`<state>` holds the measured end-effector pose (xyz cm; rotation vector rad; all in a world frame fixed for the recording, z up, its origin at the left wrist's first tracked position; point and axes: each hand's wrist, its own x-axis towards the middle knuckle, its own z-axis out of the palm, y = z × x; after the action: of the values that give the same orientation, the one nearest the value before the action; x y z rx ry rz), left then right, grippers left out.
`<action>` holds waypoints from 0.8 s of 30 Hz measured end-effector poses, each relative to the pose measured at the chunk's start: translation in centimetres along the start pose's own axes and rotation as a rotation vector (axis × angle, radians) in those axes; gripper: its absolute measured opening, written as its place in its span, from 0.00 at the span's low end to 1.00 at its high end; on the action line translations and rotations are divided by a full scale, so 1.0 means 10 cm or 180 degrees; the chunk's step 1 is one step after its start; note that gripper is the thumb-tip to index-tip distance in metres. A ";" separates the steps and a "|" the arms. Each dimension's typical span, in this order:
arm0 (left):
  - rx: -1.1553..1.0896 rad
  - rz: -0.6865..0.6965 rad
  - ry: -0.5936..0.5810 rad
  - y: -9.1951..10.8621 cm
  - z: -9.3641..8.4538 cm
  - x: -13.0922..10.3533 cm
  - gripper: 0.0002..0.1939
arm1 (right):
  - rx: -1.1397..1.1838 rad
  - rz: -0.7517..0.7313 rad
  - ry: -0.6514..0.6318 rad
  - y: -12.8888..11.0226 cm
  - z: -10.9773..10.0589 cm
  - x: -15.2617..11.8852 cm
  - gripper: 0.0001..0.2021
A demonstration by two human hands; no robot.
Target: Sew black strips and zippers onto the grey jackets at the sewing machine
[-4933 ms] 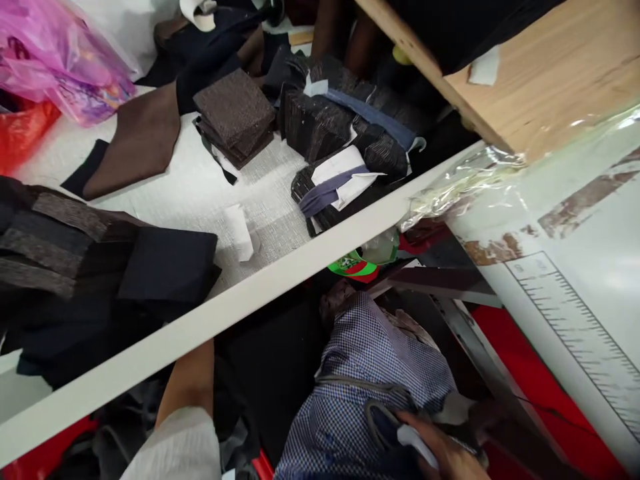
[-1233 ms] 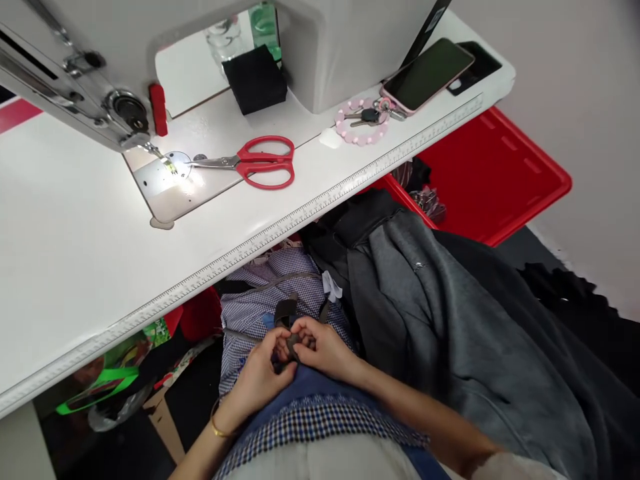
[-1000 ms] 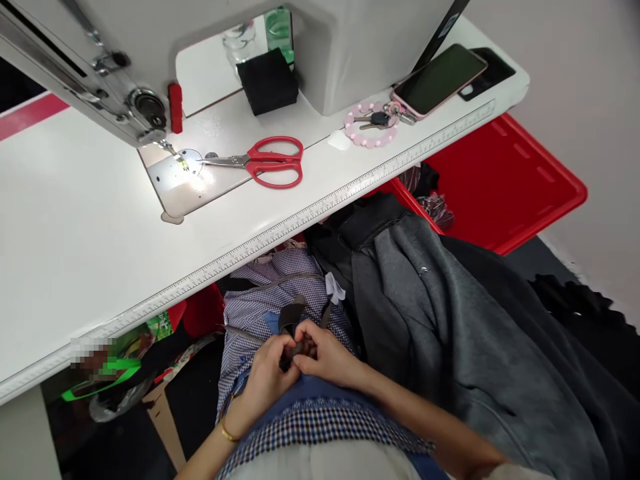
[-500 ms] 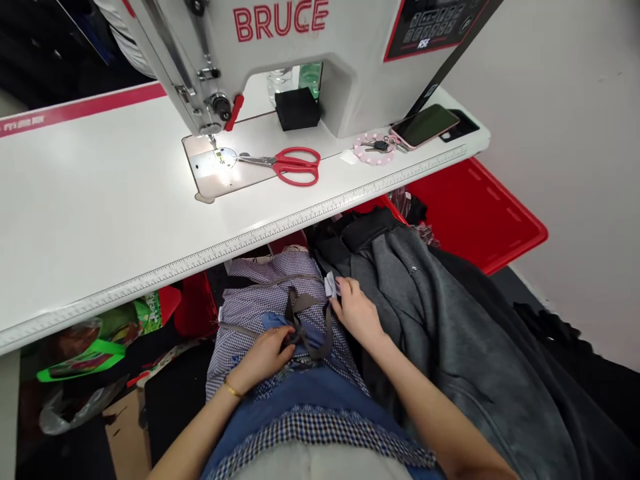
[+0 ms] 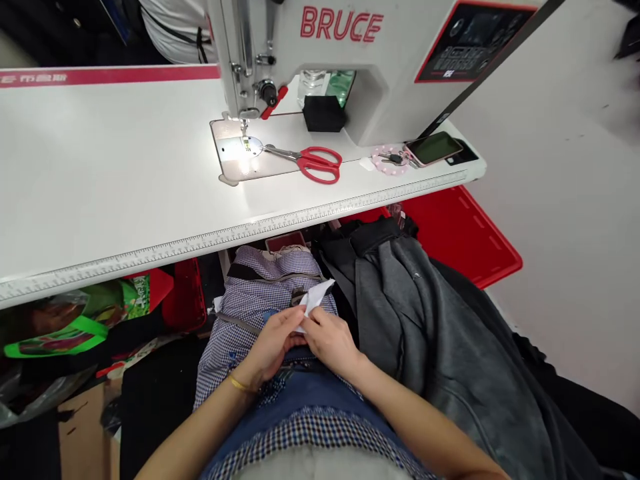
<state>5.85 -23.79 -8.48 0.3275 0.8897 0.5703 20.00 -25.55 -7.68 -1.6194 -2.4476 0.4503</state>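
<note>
Between my two hands is a small white piece point(image 5: 316, 296), paper or cloth, I cannot tell which. My left hand point(image 5: 277, 339) pinches its left side, and my right hand point(image 5: 332, 339) grips its lower right edge, fingertips almost touching. Both hands are over my lap, above a checked apron point(image 5: 270, 300) with grey straps. A dark strap end point(image 5: 298, 295) shows just behind the white piece; the rest of it is hidden by my hands. Right of my right hand lies a dark grey garment point(image 5: 415, 313).
A sewing machine point(image 5: 370, 73) stands on the white table point(image 5: 125, 180), whose front edge bears a ruler strip. Red-handled scissors point(image 5: 320, 164), a black block point(image 5: 324, 113), keys point(image 5: 393, 159) and a phone point(image 5: 434, 148) rest on it. Below are red bins point(image 5: 470, 233). Someone in white point(image 5: 175, 33) is behind.
My right hand has brought the white piece left to my left hand, and both now hold it. My left hand has let go of the dark strap. The view has shifted.
</note>
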 end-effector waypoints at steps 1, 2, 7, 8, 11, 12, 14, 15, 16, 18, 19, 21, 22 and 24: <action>-0.0101 0.0064 0.0225 -0.01 0.01 0.01 0.21 | 0.0054 -0.0015 0.0044 -0.04 0.05 -0.01 0.12; -0.0152 0.0153 0.0469 -0.01 -0.01 0.02 0.19 | 0.0113 -0.0009 0.0103 -0.07 0.09 -0.01 0.12; 0.0859 0.0611 0.1261 0.05 -0.39 0.09 0.12 | 0.0341 -0.0078 0.0090 -0.09 0.22 -0.08 0.13; 0.1226 0.0646 0.1326 0.07 -0.48 0.09 0.12 | 0.0329 -0.0095 0.0056 -0.09 0.24 -0.08 0.13; 0.2179 0.0686 0.1257 0.13 -0.74 0.11 0.14 | 0.0231 -0.0118 0.0048 -0.05 0.35 0.00 0.17; 0.2510 0.0731 0.1180 0.14 -0.82 0.12 0.15 | 0.0187 -0.0116 0.0033 -0.03 0.39 0.04 0.19; 0.3124 0.0880 0.1099 0.14 -0.94 0.14 0.16 | 0.0072 -0.0090 -0.0092 0.01 0.48 0.13 0.19; 0.3375 0.0968 0.1102 0.12 -0.99 0.15 0.16 | -0.0007 -0.0082 -0.0220 0.03 0.52 0.16 0.18; 0.3564 0.1054 0.1125 0.11 -1.03 0.16 0.15 | -0.0083 -0.0085 -0.0375 0.05 0.56 0.18 0.16; 0.3760 0.1185 0.1177 0.06 -1.08 0.15 0.14 | -0.0179 -0.0123 -0.0663 0.08 0.62 0.18 0.12; 0.3834 0.1242 0.1197 0.03 -1.09 0.15 0.14 | -0.0193 -0.0147 -0.0769 0.09 0.64 0.16 0.11; 0.3942 0.1367 0.1206 0.00 -1.11 0.12 0.15 | -0.0179 -0.0170 -0.0856 0.10 0.66 0.12 0.09; 0.3971 0.1460 0.1228 0.01 -1.13 0.10 0.15 | -0.0166 -0.0172 -0.0847 0.10 0.66 0.11 0.08; 0.3973 0.1698 0.1405 0.07 -1.20 0.04 0.14 | -0.0141 -0.0194 -0.0820 0.11 0.62 0.11 0.08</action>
<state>-3.83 -22.56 -15.47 1.6506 1.5379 0.5118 18.62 -25.09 -13.87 -1.5862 -2.7015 0.6358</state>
